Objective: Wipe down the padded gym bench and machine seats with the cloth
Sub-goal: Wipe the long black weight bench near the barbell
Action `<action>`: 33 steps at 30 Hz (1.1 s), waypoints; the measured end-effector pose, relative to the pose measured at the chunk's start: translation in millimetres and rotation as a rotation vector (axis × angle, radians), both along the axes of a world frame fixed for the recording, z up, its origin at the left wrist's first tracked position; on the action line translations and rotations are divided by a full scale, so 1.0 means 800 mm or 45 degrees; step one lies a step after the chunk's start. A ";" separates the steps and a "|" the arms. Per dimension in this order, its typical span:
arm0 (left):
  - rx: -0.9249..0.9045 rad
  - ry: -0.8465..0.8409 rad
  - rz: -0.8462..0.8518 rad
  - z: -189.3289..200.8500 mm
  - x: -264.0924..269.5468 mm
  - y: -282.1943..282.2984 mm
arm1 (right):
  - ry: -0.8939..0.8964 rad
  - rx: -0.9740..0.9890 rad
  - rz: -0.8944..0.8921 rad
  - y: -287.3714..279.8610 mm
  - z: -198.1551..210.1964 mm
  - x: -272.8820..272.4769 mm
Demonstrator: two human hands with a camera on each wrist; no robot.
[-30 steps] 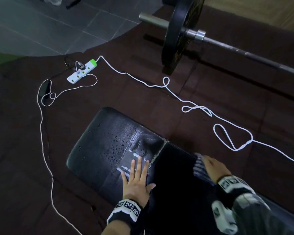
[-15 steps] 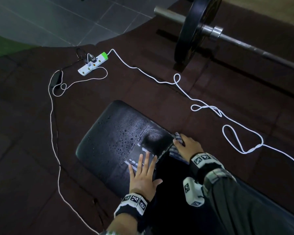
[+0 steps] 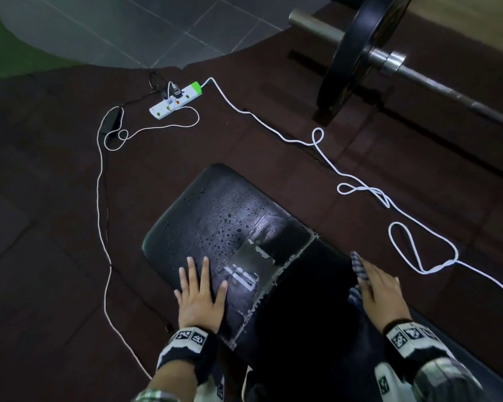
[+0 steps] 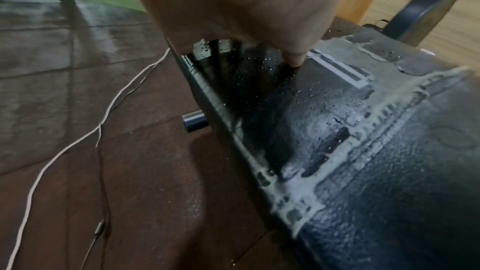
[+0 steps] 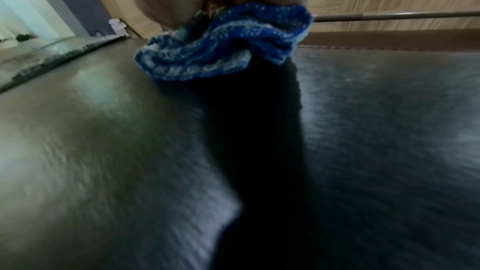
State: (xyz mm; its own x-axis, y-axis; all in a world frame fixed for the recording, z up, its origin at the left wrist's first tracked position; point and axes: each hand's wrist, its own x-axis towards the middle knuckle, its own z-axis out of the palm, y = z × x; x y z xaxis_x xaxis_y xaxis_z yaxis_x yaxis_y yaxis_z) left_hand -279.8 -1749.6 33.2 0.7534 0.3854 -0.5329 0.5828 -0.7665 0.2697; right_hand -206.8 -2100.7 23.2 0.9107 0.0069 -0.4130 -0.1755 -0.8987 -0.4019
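The black padded bench (image 3: pixel 215 216) runs from the lower right toward the centre; its far pad is beaded with water droplets and has a worn patch by the seam. My left hand (image 3: pixel 201 288) lies flat on the wet pad near its left edge, fingers spread and straight. My right hand (image 3: pixel 381 291) grips a blue-and-white checked cloth (image 3: pixel 359 265) at the bench's right edge. In the right wrist view the cloth (image 5: pixel 228 49) hangs bunched from under the hand onto the dark pad (image 5: pixel 130 151). The left wrist view shows the wet pad (image 4: pixel 363 151) and a fingertip touching it.
A white cable (image 3: pixel 360 190) loops over the dark rubber floor to the right of the bench. It leads to a white power strip (image 3: pixel 174 101) ahead. A barbell with a black plate (image 3: pixel 357 53) lies at the upper right. Grey tiles (image 3: pixel 157 24) lie beyond.
My right hand swept the cloth left to the seam, then back to the bench's right edge. My left hand slid a little left on the wet pad.
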 end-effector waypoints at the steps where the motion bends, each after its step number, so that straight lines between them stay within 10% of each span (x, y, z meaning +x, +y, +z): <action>1: -0.015 0.004 -0.012 -0.001 -0.001 0.000 | 0.000 0.022 0.011 0.009 -0.001 0.009; 23: -0.041 0.082 -0.075 -0.002 -0.002 0.000 | -0.045 0.121 0.198 0.132 0.010 0.070; 33: -0.046 0.123 -0.090 0.001 0.001 -0.001 | -0.286 -0.200 1.326 0.172 -0.007 0.012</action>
State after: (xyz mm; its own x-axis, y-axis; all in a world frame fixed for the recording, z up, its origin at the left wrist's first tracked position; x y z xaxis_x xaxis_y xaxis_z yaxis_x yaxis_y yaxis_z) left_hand -279.2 -1750.2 33.8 0.7227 0.3121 -0.6167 0.5520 -0.7976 0.2432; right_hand -197.5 -1962.8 17.4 0.5427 0.7843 -0.3007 0.7693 -0.6078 -0.1970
